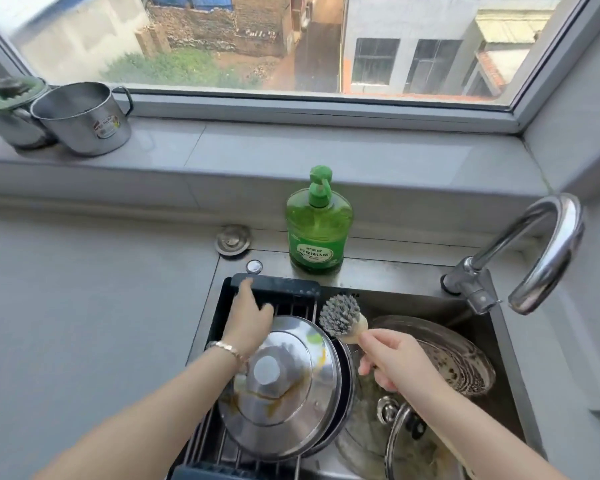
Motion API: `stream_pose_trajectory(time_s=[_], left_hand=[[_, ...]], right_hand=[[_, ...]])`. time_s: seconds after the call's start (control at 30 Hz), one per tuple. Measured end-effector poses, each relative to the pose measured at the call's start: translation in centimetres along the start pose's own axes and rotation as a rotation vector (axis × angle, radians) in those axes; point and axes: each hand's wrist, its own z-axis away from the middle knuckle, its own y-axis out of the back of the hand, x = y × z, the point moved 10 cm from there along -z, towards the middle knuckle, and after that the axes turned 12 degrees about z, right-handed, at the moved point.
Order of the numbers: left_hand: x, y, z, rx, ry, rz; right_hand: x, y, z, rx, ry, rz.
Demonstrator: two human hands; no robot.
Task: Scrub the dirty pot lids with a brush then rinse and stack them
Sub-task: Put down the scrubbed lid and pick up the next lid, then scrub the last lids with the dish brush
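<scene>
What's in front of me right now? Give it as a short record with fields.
left hand: at the far rim of the stained lid; grip unclear
right hand: holds the brush, bristles raised off the lids
stained lid: lies on other lids on the rack; yellow-brown streaks
sink: soapy lid and glass lid inside
soap bottle: green, behind the sink
faucet: no water seen

The steel lid [291,403] is glossy, the rack [278,289] matt black plastic, the brush [343,320] pale wood.
</scene>
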Motion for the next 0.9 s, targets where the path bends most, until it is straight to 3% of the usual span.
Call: stream_pose_trajectory(time_s=[0.17,0.27,0.33,0.53,0.7,0.83,0.9], left_hand=[[-18.0,1.4,8.0,0.198,0.659,0.225],[-21.1,-1.9,10.8,0.113,0.934,0.692],[-21.0,-3.2,11.6,0.097,1.001,0.932],[-19.0,-4.9,11.6,0.168,0.903,1.289],[-15.8,-5.7,10.5,0.215,0.684,1.555],[-11.6,-5.2,10.3,0.268,0.596,1.588],[-9.6,-4.5,10.5,0.247,0.538,1.490]], right_hand=[[5.2,-0.7,2.3,-0.006,-0.070,0.118],[7.1,-1.1,3.2,-0.005,-0.096,0.129],[8.0,-1.3,3.7,0.005,-0.121,0.117],[8.3,-1.4,4.8,0.026,-0.147,0.048],[8.0,-1.3,5.3,0.045,-0.136,0.047],[6.7,-0.3,5.5,0.110,-0.036,0.141],[5.5,0.4,6.1,0.149,0.040,0.207]])
